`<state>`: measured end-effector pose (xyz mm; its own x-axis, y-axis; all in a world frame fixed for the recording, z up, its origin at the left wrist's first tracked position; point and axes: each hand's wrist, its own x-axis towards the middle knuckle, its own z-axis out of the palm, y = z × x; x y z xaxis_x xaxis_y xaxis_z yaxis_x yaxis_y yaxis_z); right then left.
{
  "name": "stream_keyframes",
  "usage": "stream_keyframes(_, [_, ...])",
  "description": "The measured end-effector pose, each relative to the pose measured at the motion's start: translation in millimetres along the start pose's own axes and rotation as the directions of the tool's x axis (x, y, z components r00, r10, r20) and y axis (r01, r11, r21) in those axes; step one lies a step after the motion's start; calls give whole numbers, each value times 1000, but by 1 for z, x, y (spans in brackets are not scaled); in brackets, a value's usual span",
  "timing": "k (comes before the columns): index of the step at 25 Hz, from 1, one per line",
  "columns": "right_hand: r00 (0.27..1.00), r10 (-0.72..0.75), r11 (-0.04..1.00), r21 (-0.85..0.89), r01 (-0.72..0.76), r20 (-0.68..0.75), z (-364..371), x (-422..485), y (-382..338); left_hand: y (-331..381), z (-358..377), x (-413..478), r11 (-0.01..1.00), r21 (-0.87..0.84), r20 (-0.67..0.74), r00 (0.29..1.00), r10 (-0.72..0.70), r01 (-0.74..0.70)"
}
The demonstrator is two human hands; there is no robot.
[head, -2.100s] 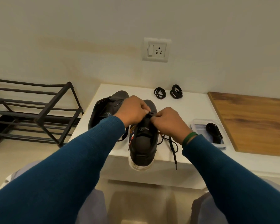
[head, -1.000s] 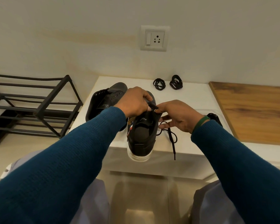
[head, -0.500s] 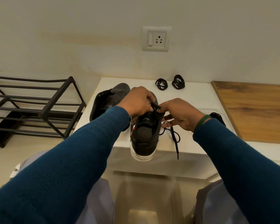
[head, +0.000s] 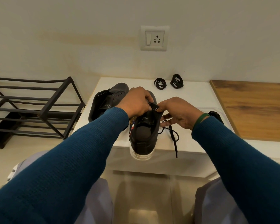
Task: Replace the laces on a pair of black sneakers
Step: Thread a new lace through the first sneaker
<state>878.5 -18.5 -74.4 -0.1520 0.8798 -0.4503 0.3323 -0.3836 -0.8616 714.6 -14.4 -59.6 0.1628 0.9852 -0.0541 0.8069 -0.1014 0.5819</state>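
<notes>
A black sneaker (head: pixel 144 135) with a white sole stands heel toward me at the front edge of the white table (head: pixel 196 101). My left hand (head: pixel 136 101) grips its upper at the eyelets. My right hand (head: pixel 179 112) pinches the other side of the upper, its lower fingers spread. A black lace (head: pixel 174 136) trails from the shoe, its tip hanging over the table edge. The second black sneaker (head: pixel 107 101) lies unlaced to the left. Two coiled black laces (head: pixel 160 84) (head: pixel 177 81) rest at the back of the table.
A black metal shoe rack (head: pixel 39 107) stands on the floor to the left. A wooden board (head: pixel 255 109) lies on the right. A small tray holding a black bundle (head: pixel 216 114) sits behind my right wrist. A wall socket (head: pixel 153 38) is above the table.
Both hands began pinched together at the eyelets; my right hand then drew back to the right with fingers spread, and now closes in on the shoe's upper again. The sneaker shifted slightly.
</notes>
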Motion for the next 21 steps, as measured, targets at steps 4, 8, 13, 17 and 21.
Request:
stream_keyframes(4, [999,-36,999,-6,36,3,2,2,1,0,3,-2,1000,-15,-28,1000,11,-12])
stream_keyframes(8, [994,-91,996,15,92,-54,6,2,6,-3,3,-6,998,-38,-14,998,56,-56])
stream_keyframes(13, [916,-297,947,-205,247,-269,26,4,6,-3,7,-5,998,-18,2,998,55,-55])
stream_keyframes(17, [845,-424,903,-229,364,-327,30,6,5,-9,16,-4,998,15,-2,998,62,-62])
stream_keyframes(21, [820,-373,868,149,473,-434,20,0,-3,-17,20,-2,999,-37,-7,1000,13,-14])
